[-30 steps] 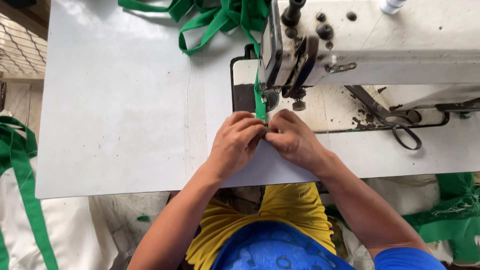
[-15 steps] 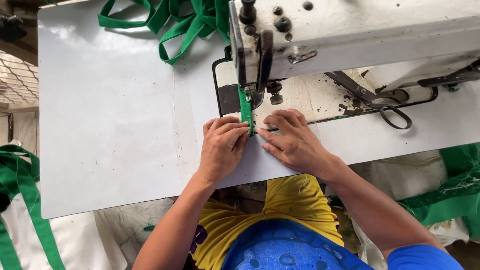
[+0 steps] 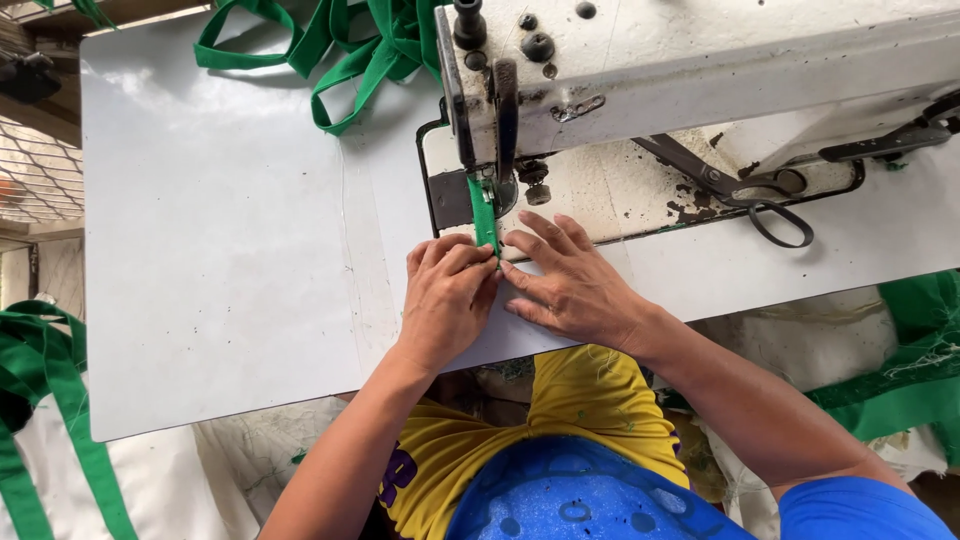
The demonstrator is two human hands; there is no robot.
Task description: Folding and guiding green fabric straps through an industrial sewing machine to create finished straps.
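The green strap (image 3: 485,215) runs from under the sewing machine (image 3: 700,70) head down toward you, flat on the white desk (image 3: 220,250). Your left hand (image 3: 445,300) curls its fingers over the strap's near end, pressing it down; your right hand (image 3: 570,285) lies flat just beside it, fingers spread, fingertips touching the strap's edge. Neither grip pinches it that you can see. Black scissors (image 3: 750,190) rest to the right; more green straps (image 3: 330,45) pile behind the machine.
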